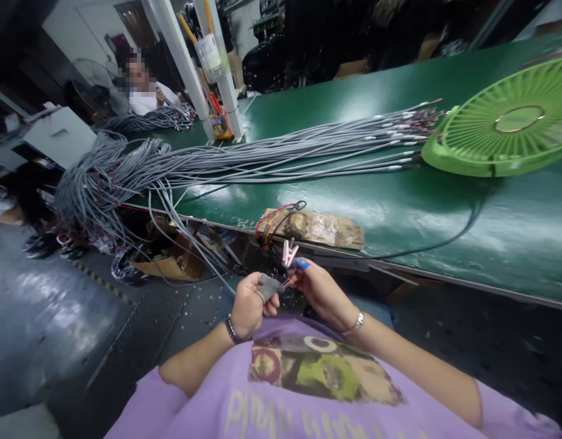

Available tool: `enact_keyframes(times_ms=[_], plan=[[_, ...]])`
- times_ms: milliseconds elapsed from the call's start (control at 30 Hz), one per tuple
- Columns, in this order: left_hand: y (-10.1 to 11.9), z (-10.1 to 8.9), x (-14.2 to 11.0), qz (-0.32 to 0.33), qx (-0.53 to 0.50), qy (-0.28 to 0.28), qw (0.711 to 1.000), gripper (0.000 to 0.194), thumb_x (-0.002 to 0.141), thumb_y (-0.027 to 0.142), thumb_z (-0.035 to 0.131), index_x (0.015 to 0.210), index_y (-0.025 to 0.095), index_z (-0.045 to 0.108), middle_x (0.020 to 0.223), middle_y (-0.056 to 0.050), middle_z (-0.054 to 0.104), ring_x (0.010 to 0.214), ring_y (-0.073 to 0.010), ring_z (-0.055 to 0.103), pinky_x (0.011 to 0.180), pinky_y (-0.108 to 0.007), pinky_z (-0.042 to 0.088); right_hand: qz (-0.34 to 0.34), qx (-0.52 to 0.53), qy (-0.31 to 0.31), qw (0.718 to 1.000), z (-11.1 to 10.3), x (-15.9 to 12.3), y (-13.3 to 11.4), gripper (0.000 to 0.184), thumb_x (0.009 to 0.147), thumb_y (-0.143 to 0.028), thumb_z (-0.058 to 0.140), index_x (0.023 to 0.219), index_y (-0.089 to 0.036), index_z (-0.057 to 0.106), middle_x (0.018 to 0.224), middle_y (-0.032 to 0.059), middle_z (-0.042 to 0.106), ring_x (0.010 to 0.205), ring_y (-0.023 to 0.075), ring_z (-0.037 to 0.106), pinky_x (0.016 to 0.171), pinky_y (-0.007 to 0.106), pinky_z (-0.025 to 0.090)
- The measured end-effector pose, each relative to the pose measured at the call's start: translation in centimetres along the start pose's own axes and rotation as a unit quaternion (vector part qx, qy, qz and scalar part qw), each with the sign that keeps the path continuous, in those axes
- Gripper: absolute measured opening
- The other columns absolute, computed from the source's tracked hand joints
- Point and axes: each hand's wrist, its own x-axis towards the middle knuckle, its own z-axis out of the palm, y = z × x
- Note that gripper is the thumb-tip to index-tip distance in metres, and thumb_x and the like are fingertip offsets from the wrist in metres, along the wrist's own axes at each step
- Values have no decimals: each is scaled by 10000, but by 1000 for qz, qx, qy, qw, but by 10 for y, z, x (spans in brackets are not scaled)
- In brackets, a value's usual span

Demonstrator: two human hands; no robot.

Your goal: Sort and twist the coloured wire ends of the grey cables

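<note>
My left hand (255, 302) is closed round the end of a grey cable (223, 281), with a grey cover on its thumb. Thin coloured wires (286, 282) stick out of this cable end. The fingertips of my right hand (320, 291) pinch those wires, and one finger has a blue wrap. Just above the right fingertips is a pink clothespin (288, 253); whether it touches the hand I cannot tell. Behind it, a worn wooden block (321, 228) with red and black leads (277, 214) lies along the table's near edge.
A long bundle of grey cables (262, 149) crosses the green table (354, 201) and hangs over its left end. A green fan (504, 122) stands at the right, its cord trailing forward. White posts (226, 79) rise behind the bundle. Another person (147, 97) sits at the far left.
</note>
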Motion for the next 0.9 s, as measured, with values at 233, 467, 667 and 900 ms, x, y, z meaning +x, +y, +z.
enact_keyframes(times_ms=[233,467,667,900], plan=[[7,3,8,17,-21,-18,999,428,512,498,785,587,188,501,382,49,510,283,-49,364,314,-175,219,-20,-30,-92,995,3,20,-18,464,653,-653,702,669,-197,615,622,-1,566,576,135,485,596,290,430],[8,7,16,20,-25,-18,999,401,517,472,777,567,190,495,359,63,473,285,-38,320,316,-177,172,-118,-90,-13,989,12,20,-15,578,618,-782,614,546,-209,586,560,3,538,551,143,441,567,295,404],[4,8,17,-15,-27,-49,998,400,509,463,781,558,187,496,353,56,474,280,-36,317,315,-173,166,-9,85,-62,994,16,23,-13,420,592,-592,789,632,-196,656,599,-11,573,533,110,456,512,250,399],[2,10,18,-41,-18,-51,998,395,493,445,779,547,182,490,347,56,477,269,-35,325,307,-161,174,8,137,-41,990,16,26,-11,427,490,-521,871,647,-170,685,569,-23,590,522,86,458,477,212,383]])
